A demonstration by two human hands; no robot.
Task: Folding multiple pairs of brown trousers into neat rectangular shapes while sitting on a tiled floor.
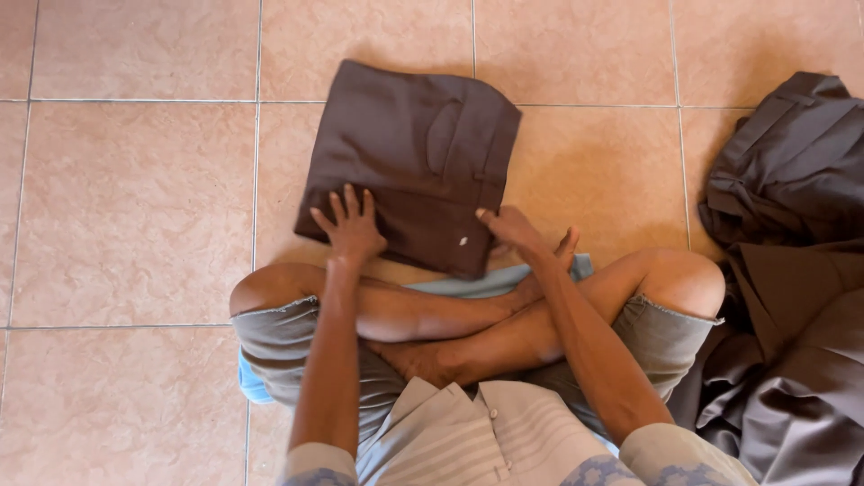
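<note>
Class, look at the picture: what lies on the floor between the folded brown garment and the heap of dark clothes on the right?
In the head view, only bare tiled floor separates the folded brown garment from the heap of dark clothes; nothing lies on that stretch.

The folded trousers (409, 166) are dark brown. My shorts (288, 346) are grey, my shirt (486, 436) pale with stripes. The floor (135, 198) is pinkish-beige tile; the pile (792, 270) is brown.
</note>
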